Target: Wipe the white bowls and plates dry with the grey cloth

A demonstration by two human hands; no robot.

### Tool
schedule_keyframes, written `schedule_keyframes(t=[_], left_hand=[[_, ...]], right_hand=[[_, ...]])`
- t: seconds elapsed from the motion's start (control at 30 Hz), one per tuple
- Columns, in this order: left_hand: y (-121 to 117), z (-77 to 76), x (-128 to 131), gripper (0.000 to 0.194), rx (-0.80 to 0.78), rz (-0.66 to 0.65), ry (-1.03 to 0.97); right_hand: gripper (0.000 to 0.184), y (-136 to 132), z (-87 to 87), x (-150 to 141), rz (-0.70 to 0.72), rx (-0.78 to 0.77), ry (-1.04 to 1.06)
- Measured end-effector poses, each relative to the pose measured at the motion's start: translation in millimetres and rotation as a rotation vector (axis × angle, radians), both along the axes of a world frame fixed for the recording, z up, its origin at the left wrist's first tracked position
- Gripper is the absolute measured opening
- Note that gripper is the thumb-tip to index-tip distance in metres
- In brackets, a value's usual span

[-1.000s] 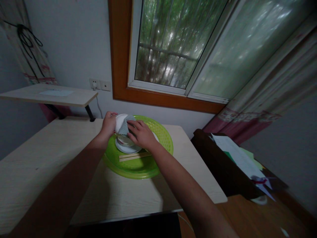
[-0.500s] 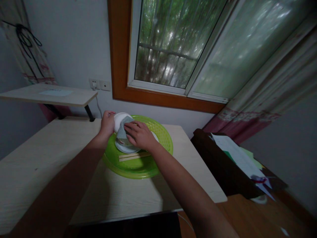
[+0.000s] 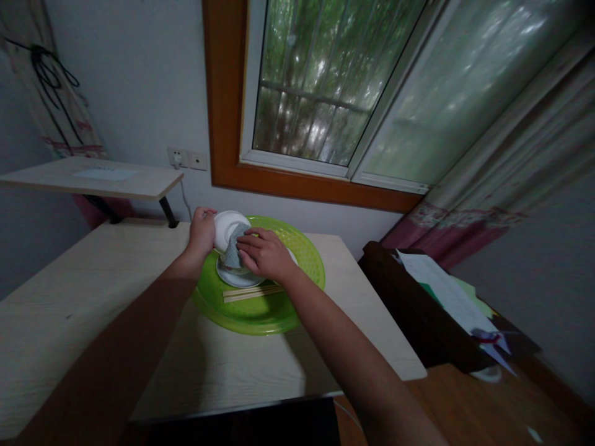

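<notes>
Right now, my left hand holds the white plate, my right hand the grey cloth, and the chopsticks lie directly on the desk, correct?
Not the desk: the head view shows the chopsticks lying on the green tray. Your left hand holds the white plate, your right hand the grey cloth.

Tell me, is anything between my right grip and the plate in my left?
Yes: the cloth, held in your right grip, overlaps the lower right of the plate in this view. Nothing else visible stands between them.
</notes>
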State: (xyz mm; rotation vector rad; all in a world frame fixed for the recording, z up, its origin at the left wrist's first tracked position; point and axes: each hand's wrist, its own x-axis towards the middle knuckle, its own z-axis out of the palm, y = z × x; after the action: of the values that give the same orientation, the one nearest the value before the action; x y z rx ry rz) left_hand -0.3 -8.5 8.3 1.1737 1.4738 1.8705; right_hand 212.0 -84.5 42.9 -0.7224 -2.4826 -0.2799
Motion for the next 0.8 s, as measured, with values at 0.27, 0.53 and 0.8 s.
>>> schedule_keyframes(t=[0.27, 0.53, 0.8], left_hand=[[-1.0, 1.1, -0.2, 0.017, -0.02, -0.003, 0.059], [-0.5, 0.0, -1.5, 0.016, 0.006, 0.018, 0.037], [-4.2, 4.8, -1.0, 0.015, -0.043, 0.03, 0.092]], right_hand=[[0.032, 2.6, 0.2, -1.0, -0.137, 0.003, 0.045], [0.041, 2.0, -1.8, 2.8, -0.067, -0.073, -0.045], [0.045, -5.4, -0.3, -0.2, -0.168, -0.117, -0.03]])
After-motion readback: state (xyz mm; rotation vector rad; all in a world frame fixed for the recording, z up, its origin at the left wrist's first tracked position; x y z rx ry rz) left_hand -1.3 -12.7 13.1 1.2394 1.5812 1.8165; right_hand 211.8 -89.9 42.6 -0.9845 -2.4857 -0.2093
